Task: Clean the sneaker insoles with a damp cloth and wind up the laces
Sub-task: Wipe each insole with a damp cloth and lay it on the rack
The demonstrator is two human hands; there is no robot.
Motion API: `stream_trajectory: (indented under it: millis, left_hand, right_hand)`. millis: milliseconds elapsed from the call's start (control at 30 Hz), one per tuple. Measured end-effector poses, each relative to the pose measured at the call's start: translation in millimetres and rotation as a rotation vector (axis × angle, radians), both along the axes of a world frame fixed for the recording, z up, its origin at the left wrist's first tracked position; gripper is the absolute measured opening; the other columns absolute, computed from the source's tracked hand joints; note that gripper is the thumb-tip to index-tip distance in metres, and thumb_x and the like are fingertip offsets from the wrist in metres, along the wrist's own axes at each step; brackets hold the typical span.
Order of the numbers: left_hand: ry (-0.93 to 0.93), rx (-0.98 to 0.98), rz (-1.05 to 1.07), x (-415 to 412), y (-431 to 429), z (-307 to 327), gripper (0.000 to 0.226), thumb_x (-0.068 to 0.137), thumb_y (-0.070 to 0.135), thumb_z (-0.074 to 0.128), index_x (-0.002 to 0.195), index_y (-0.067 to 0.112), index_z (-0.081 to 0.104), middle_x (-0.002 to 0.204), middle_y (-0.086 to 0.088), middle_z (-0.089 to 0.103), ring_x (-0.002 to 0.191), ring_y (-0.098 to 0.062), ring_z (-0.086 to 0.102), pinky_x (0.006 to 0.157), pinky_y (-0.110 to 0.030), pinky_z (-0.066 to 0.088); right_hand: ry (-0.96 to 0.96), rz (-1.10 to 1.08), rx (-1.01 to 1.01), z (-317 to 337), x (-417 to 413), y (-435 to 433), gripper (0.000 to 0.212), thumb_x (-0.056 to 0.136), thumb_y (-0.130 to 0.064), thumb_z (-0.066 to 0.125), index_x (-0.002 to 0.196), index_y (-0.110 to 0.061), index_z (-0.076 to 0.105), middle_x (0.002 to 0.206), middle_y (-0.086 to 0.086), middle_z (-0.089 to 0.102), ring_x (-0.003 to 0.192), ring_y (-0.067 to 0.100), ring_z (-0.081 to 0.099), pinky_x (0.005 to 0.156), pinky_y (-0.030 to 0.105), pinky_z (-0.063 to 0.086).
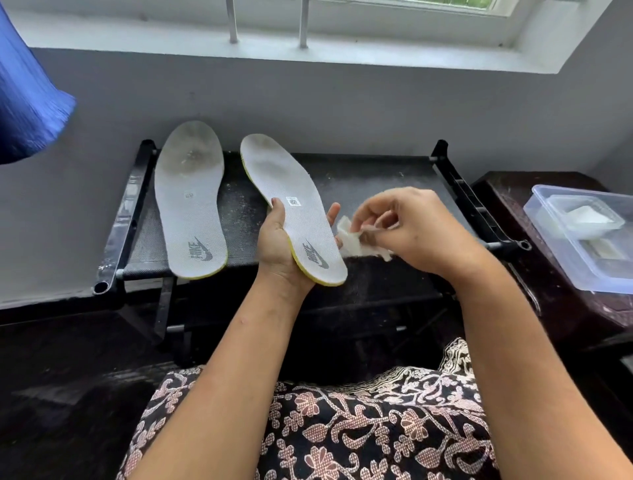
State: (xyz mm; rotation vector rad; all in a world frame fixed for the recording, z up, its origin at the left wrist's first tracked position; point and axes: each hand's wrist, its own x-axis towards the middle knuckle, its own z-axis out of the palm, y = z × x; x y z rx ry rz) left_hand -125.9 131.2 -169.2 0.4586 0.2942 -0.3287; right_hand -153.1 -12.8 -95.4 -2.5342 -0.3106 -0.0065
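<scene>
Two grey woven insoles I saw: left insole point(190, 202) flat on the mesh rack point(376, 178); left hand point(274, 240) gripped the right insole point(291, 205), right hand point(414, 229) pinched crumpled white cloth point(352, 241).

1. Looks like a home: the corner of a lived-in room below a window point(445, 4).
2. Shown by the deep white-painted sill point(342, 51) with upright metal bars point(232, 20), and by the plain grey wall point(342, 102) beneath.
3. Also by a low black shoe rack point(376, 178) with a dusty mesh shelf, set close to that wall, a worn insole point(190, 205) lying on it.
4. Just right of the rack, a dark wooden counter point(503, 198) bearing a clear plastic box point(599, 277).
5. Blue pleated fabric point(24, 102) hanging at upper left, much like a curtain.
6. Viewed from a seated lap in a floral-print garment point(376, 428), above a dark floor point(51, 377).
</scene>
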Motion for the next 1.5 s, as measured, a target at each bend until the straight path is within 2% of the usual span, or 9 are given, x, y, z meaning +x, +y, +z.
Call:
stream_trajectory:
  millis: [233,400,533,700,867,967,1200,1333,1500]
  left_hand:
    - [0.086,-0.029,-0.063,-2,0,1,0.068,0.090,0.061,0.038,0.134,0.010,0.044,0.101,-0.018,0.067,0.071,-0.032,0.072,0.058,-0.043,0.058]
    - [0.040,-0.029,0.006,3,-1,-3,0.057,0.094,0.057,0.033,0.137,0.022,0.042,0.114,-0.017,0.064,0.090,-0.031,0.070,0.086,-0.052,0.047]
    - [0.069,-0.028,-0.012,5,-2,-5,0.065,0.092,0.058,0.038,0.139,0.014,0.041,0.133,-0.020,0.053,0.118,-0.036,0.055,0.083,-0.055,0.051]
    - [0.203,-0.065,-0.155,-2,-1,0,0.081,0.079,0.070,0.049,0.123,0.002,0.054,0.118,-0.011,0.064,0.088,-0.032,0.069,0.070,-0.041,0.055]
    - [0.071,-0.065,-0.040,0,-1,-1,0.066,0.090,0.058,0.041,0.138,0.013,0.043,0.133,-0.019,0.054,0.107,-0.034,0.063,0.073,-0.049,0.057]
    - [0.046,-0.069,-0.021,3,-1,-3,0.063,0.091,0.058,0.039,0.136,0.014,0.045,0.118,-0.020,0.062,0.091,-0.033,0.069,0.068,-0.048,0.057]
    - [0.049,0.000,0.051,3,0,0,0.063,0.093,0.058,0.034,0.136,0.013,0.046,0.118,-0.016,0.063,0.089,-0.031,0.068,0.059,-0.039,0.057]
    - [0.039,0.011,0.074,4,2,0,0.065,0.096,0.052,0.030,0.132,0.002,0.049,0.114,-0.019,0.060,0.101,-0.039,0.059,0.085,-0.050,0.051]
    - [-0.015,0.060,0.072,3,-1,2,0.049,0.102,0.034,0.025,0.113,0.001,0.059,0.090,-0.013,0.069,0.092,-0.027,0.061,0.086,-0.046,0.048]
  right_hand:
    - [0.323,0.299,0.115,-9,-6,27,0.022,0.079,-0.008,0.070,0.081,-0.030,0.070,0.062,-0.021,0.060,0.063,0.001,0.058,0.064,0.014,0.045]
    - [0.249,0.147,-0.081,-7,2,5,0.023,0.075,-0.007,0.072,0.074,-0.030,0.070,0.075,-0.011,0.066,0.060,0.000,0.055,0.056,0.009,0.043]
    - [0.011,0.022,0.118,-9,3,10,0.014,0.081,-0.009,0.069,0.080,-0.022,0.073,0.076,-0.005,0.064,0.064,0.009,0.059,0.060,0.016,0.048]
    - [0.277,0.292,0.165,-15,-3,27,0.016,0.079,-0.008,0.071,0.082,-0.024,0.072,0.066,-0.014,0.059,0.063,0.003,0.059,0.065,0.016,0.047]
    - [0.085,0.061,0.043,-22,7,11,0.013,0.078,-0.006,0.068,0.080,-0.018,0.072,0.073,-0.005,0.063,0.069,0.016,0.064,0.064,0.019,0.050]
    - [-0.013,-0.006,0.102,-21,6,12,0.013,0.081,-0.009,0.069,0.080,-0.021,0.072,0.076,-0.008,0.063,0.067,0.007,0.061,0.063,0.015,0.048]
    - [0.338,0.357,0.049,-6,-7,25,0.016,0.074,-0.009,0.077,0.080,-0.024,0.074,0.064,-0.015,0.060,0.060,-0.003,0.059,0.062,0.014,0.046]
    - [0.282,0.231,-0.020,-9,-1,13,0.016,0.075,-0.010,0.075,0.079,-0.025,0.073,0.070,-0.012,0.061,0.062,-0.002,0.056,0.063,0.014,0.046]
    - [0.320,0.199,0.094,-8,2,2,0.015,0.076,-0.009,0.074,0.079,-0.023,0.072,0.074,-0.002,0.066,0.063,0.003,0.058,0.068,0.026,0.049]
